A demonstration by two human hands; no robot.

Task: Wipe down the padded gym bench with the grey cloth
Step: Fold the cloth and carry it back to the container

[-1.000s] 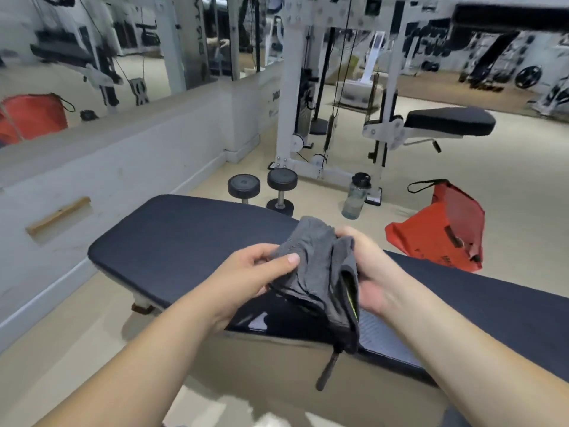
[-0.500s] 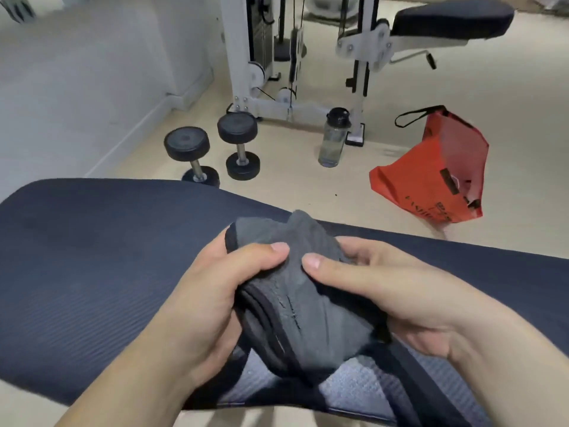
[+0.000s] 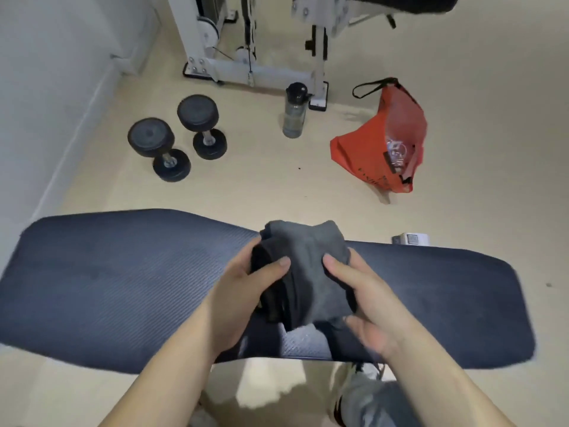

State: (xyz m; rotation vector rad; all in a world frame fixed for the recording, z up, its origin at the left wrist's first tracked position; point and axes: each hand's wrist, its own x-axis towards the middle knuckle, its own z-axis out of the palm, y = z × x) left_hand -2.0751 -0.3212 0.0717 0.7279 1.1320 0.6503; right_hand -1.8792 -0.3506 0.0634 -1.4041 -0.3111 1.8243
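Note:
The dark navy padded bench (image 3: 117,282) stretches across the view from left to right in front of me. Above its middle I hold the grey cloth (image 3: 308,260), bunched and folded, with a darker fold at its left. My left hand (image 3: 243,291) grips the cloth's left side with the thumb on top. My right hand (image 3: 366,306) holds the right side, thumb pressed on the fabric. The underside of the cloth is hidden by my hands.
On the beige floor beyond the bench stand two black dumbbells (image 3: 175,140), a water bottle (image 3: 294,110) and an orange bag (image 3: 385,143). A white cable machine frame (image 3: 246,69) is behind them. A white wall (image 3: 46,72) runs along the left. My shoe (image 3: 354,383) is below the bench.
The view has tilted further down and the bench now shows end to end. Both hands keep hold of the cloth and have bunched it more tightly over the pad.

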